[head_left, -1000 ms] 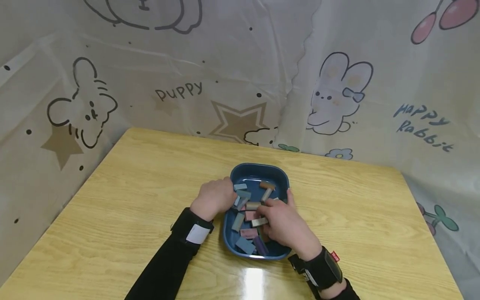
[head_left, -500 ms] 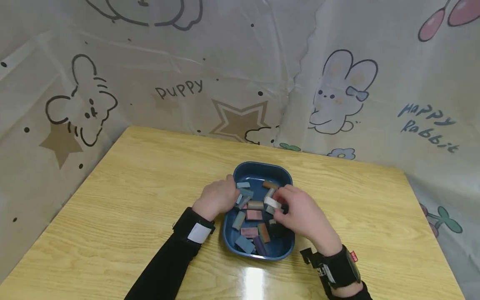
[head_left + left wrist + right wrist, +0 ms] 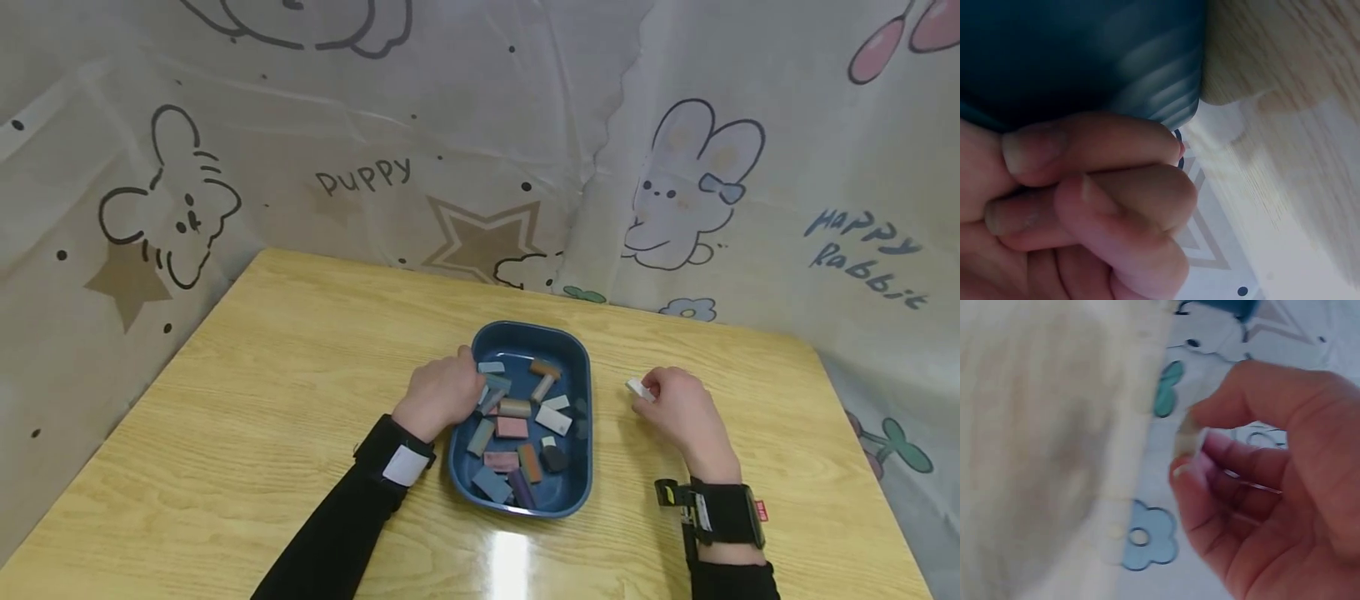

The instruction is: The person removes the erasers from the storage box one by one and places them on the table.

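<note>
A blue rectangular tub (image 3: 581, 492) with rounded corners stands on the table and holds several small blocks, among them a pink block (image 3: 512, 427), a purple block (image 3: 521, 488) and a white block (image 3: 553, 420). At the tub's left side, my left hand (image 3: 438, 395) grips the rim. Its fingers (image 3: 1104, 147) are curled close against the tub's wall in the left wrist view. To the right of the tub, my right hand (image 3: 684, 412) pinches a small white block (image 3: 639, 389) between thumb and fingertips over the table. That block (image 3: 1186, 439) is partly hidden by the fingers in the right wrist view.
The wooden table (image 3: 315, 350) extends on both sides of the tub. Behind it hangs a pale cloth (image 3: 480, 150) printed with animals and stars. Each wrist wears a black strap, such as the right wrist strap (image 3: 723, 512).
My right hand has come out of the tub with a white block and moved right, over the bare tabletop. My left hand stays at the tub's left rim.
</note>
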